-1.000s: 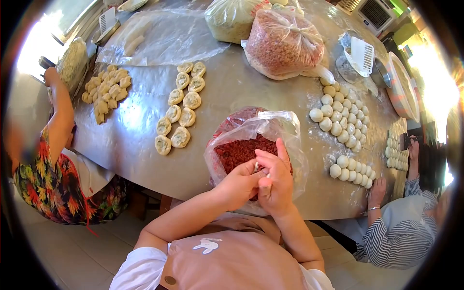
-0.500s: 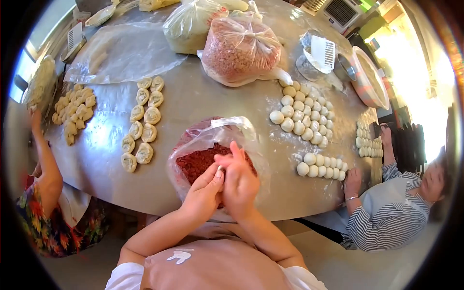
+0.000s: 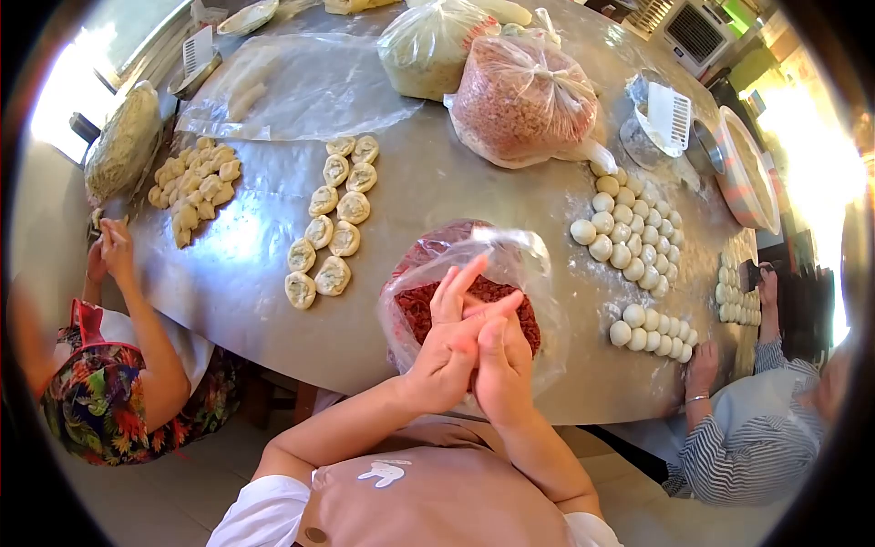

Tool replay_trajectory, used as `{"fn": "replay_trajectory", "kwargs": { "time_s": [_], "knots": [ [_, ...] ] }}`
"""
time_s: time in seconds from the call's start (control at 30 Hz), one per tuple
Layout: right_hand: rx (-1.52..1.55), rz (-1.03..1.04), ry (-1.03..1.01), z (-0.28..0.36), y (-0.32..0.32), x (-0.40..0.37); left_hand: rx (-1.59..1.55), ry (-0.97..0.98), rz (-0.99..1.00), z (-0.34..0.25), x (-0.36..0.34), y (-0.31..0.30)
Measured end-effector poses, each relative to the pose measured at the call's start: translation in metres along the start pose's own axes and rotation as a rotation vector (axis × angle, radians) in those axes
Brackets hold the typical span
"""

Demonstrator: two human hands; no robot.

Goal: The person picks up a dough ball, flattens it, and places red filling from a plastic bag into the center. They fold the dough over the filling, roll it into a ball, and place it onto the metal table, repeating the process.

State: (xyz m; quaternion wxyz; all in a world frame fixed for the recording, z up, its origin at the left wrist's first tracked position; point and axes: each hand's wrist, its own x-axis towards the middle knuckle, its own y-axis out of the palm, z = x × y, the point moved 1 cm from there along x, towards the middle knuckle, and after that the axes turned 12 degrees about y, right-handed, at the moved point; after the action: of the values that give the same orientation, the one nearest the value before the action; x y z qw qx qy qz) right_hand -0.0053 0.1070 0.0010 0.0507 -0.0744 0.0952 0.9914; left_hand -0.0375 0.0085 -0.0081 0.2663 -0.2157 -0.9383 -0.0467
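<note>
My left hand (image 3: 439, 372) and my right hand (image 3: 504, 369) are pressed against each other, palm to palm, with fingers crossing and some stretched outward. Whatever lies between the palms, if anything, is hidden. Both are held over an open clear plastic bag (image 3: 533, 244) of dark red, crumbly filling (image 3: 419, 308). To the left of the bag, filled dough pieces (image 3: 345, 239) with open tops stand in two rows. Smooth white dough balls (image 3: 631, 235) sit in a group to the right, with a smaller group (image 3: 653, 330) in front.
Tied bags of pink filling (image 3: 524, 100) and pale green filling (image 3: 437, 55) stand at the back. A dough pile (image 3: 194, 182) lies left. One person's hands (image 3: 114, 251) are at the left; another person's hand (image 3: 702, 369) is beside the balls. A large tub (image 3: 743, 173) is at right.
My hands have shifted against each other: the left has turned over, and the right thumb now shows in front. The view has swung left, and the left-hand person's hands have come away from the large bag.
</note>
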Motion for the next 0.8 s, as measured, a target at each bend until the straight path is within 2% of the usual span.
{"fn": "replay_trajectory", "kwargs": {
  "time_s": [0.1,0.13,0.2,0.23,0.27,0.3,0.33,0.43,0.47,0.53,0.67,0.73,0.77,0.8],
  "knots": [
    [-0.274,-0.143,0.073,0.003,-0.011,-0.006,0.038,-0.013,0.085,0.001,-0.005,-0.003],
    [-0.364,-0.215,-0.042,0.010,-0.010,-0.005,-0.051,-0.042,0.028,-0.008,-0.005,-0.001],
    [-0.419,-0.284,-0.148,0.018,-0.010,-0.003,-0.332,-0.111,-0.040,-0.008,-0.002,-0.002],
    [-0.448,-0.314,-0.202,0.020,-0.012,-0.002,-0.407,-0.181,-0.031,-0.001,-0.002,-0.002],
    [-0.603,-0.339,-0.333,0.010,-0.017,0.001,-0.482,-0.251,-0.024,0.006,-0.003,-0.002],
    [-0.677,-0.274,-0.418,0.009,-0.014,0.003,-0.556,-0.322,-0.014,0.008,-0.003,-0.002],
    [-0.748,-0.209,-0.501,0.008,-0.009,0.006,-0.499,-0.319,-0.077,-0.002,-0.001,0.005],
    [-0.567,-0.078,-0.301,0.012,-0.011,0.008,-0.479,-0.248,0.048,-0.001,-0.006,0.006],
    [-0.302,-0.080,-0.186,0.019,-0.012,0.013,-0.482,-0.290,0.054,-0.003,-0.011,0.011],
    [-0.584,-0.322,-0.323,0.013,-0.032,0.037,-0.425,-0.277,0.035,-0.010,-0.014,0.016],
    [-0.253,-0.032,-0.218,0.022,-0.008,0.019,-0.607,-0.344,-0.095,-0.015,0.002,0.011],
    [-0.194,0.055,-0.301,0.014,-0.005,0.019,-0.332,-0.274,-0.157,-0.010,0.003,0.011],
    [-0.053,0.077,-0.208,0.016,-0.001,0.014,-0.164,-0.181,-0.159,-0.008,0.005,0.011],
    [0.094,0.088,-0.118,0.019,0.003,0.008,-0.234,-0.259,-0.193,-0.006,0.004,0.007]
  ]
}}
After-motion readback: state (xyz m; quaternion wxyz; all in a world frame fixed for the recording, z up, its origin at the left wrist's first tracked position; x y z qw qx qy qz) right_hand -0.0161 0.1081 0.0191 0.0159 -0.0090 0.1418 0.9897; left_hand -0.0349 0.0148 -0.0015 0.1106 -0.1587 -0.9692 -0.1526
